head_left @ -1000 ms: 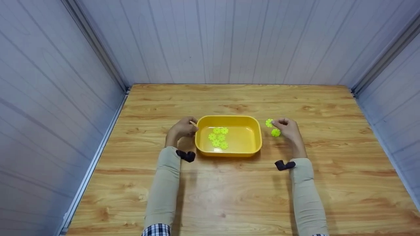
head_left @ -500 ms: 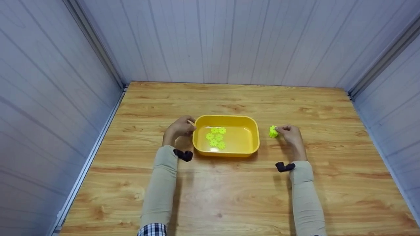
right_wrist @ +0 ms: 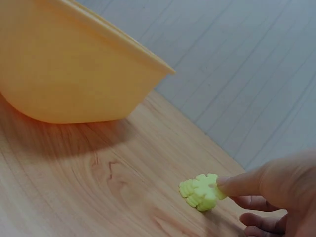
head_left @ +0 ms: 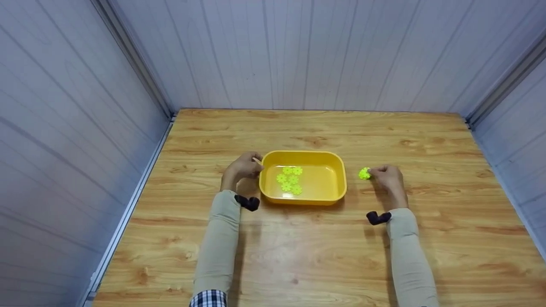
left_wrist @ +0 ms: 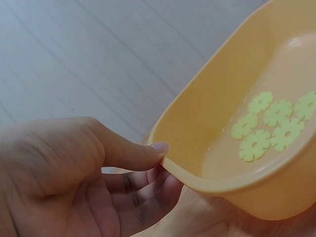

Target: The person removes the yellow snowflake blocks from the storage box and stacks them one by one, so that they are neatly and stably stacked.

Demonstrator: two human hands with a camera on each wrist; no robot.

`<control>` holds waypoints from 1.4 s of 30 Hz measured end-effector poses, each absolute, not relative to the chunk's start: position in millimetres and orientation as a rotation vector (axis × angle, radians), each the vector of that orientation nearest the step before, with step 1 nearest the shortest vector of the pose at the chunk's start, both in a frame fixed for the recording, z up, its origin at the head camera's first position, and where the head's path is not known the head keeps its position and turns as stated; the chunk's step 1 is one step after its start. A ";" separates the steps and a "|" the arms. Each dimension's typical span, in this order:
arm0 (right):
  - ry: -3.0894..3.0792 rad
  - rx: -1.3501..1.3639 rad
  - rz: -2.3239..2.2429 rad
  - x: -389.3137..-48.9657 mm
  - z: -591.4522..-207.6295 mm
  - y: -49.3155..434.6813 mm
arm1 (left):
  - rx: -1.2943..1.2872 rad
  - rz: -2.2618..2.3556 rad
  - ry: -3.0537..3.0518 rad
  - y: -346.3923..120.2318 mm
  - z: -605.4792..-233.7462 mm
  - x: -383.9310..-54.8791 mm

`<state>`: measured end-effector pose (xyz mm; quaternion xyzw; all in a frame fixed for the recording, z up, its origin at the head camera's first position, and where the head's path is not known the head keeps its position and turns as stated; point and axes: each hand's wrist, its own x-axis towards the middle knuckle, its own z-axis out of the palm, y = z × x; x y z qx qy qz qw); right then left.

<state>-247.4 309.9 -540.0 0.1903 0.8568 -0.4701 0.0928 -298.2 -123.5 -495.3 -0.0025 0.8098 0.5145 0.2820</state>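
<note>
My left hand (head_left: pixel 245 166) pinches the left rim of a yellow plastic basin (left_wrist: pixel 237 182), thumb on top of the edge and fingers curled beneath it. Several flower-shaped plastic discs (left_wrist: pixel 278 112), yellow-green with notched edges and a central hole, lie flat inside on the left part of its floor. To the right of the basin, my right hand (head_left: pixel 387 175) pinches a flower-shaped disc (right_wrist: pixel 206 185) between thumb and forefinger. That disc is at a small stack of similar discs (right_wrist: pixel 190 195) on the table, partly covering it; the exact contact is hard to tell.
The wood-grain table (head_left: pixel 294 251) extends around the basin on all sides. Pale panel walls (head_left: pixel 281 55) stand behind the table and along its left and right sides. A dark wrist mount (head_left: pixel 378 218) juts inward from each forearm.
My right hand has brought its disc from beyond and left of the other discs back onto their stack. The left hand keeps its hold on the basin's rim. The head view shifts slightly.
</note>
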 end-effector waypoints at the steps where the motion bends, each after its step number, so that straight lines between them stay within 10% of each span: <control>1: 2.556 0.563 -1.375 -246.9 -539.9 309.7 | -0.006 1.376 2.173 -123.2 -495.5 -298.2; 42: 2.773 0.449 -1.319 -243.1 -534.2 302.9 | -0.007 1.396 2.169 -124.1 -495.2 -296.3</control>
